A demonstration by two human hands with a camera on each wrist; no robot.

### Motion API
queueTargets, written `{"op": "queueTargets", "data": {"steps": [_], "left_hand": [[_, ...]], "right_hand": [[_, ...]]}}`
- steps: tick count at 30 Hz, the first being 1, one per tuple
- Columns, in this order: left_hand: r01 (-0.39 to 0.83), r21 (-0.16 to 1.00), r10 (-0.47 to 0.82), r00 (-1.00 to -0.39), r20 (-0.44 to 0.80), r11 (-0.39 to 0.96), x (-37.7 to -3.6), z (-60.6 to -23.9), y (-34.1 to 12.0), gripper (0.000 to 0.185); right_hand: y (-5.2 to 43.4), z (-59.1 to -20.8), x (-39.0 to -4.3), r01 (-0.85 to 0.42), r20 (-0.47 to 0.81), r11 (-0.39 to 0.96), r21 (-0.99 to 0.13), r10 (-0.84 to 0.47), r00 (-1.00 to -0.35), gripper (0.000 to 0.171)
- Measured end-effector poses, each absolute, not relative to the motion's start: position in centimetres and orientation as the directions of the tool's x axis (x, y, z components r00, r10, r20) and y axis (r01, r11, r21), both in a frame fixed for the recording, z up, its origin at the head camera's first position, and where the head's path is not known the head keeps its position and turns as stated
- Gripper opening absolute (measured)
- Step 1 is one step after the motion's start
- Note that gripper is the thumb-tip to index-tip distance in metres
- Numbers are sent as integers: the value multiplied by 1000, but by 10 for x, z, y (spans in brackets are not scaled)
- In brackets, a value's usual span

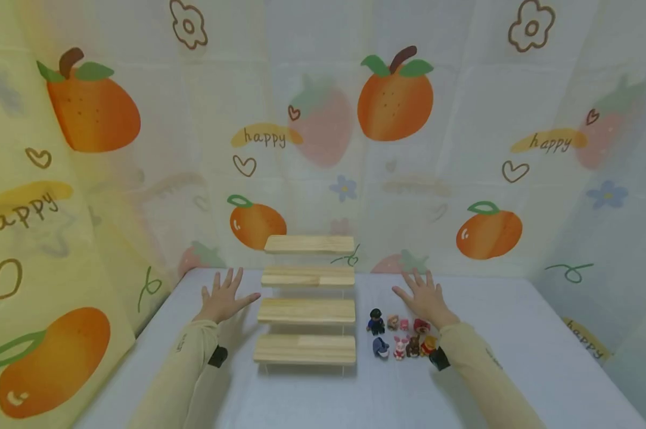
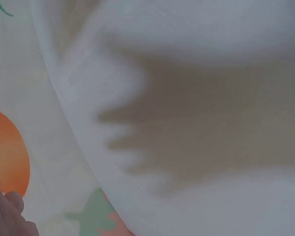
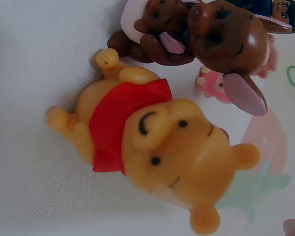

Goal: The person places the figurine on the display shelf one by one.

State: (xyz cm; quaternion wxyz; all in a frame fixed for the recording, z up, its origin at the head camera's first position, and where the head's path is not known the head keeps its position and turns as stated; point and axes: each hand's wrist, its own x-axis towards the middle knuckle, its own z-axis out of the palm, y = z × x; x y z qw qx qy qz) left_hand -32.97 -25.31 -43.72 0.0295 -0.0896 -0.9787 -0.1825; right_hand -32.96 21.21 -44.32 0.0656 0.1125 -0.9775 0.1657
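Observation:
My left hand (image 1: pixel 222 301) is held with fingers spread, left of a stepped wooden rack (image 1: pixel 307 311) with several pale shelves. Its fingertips (image 2: pixel 14 201) show at the lower left of the left wrist view, and its shadow falls on the white table. My right hand (image 1: pixel 426 298), fingers also spread, is above and beyond a group of small toy figures. Nearest the right wrist is a yellow bear figure in a red shirt (image 3: pixel 157 132). Beside it are a brown kangaroo figure (image 3: pixel 226 37), a pink figure (image 3: pixel 214 84) and a dark-haired figure (image 1: pixel 375 322). Neither hand holds anything.
A blue-grey donkey figure (image 1: pixel 380 348) and a white-and-pink piglet figure (image 1: pixel 400 348) stand in the front row. The white table (image 1: pixel 301 405) ends at a fruit-printed curtain (image 1: pixel 435 179) behind, with more curtain along both sides.

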Motion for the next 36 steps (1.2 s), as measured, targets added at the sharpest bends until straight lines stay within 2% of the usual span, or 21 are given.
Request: {"op": "queueTargets", "data": {"steps": [7,10,17,29,36], "left_hand": [[178,367,160,-984,81,913,-327,-449,-258,91],[180,410,159,-984,85,894,-327,-445,-261,87],[246,605,241,-966,91,757,-329,-426,-263,69],[290,703,257,-954,156,649,-321,-436,-256,51],[293,772,255,-951,175,564,-317,-436,-248,53]], "right_hand": [[210,-446,-327,-225,123,915,-335,-194,-973,72],[208,-443,-327,-229,131,907,-353,-194,-972,71],[210,-435,-331,-248,178,908,-337,-198,-964,67],[219,-428,-329,-238,207,870,-431,-162,-965,63],[222,-428,-326,-258,234,847,-464,-163,-958,61]]}}
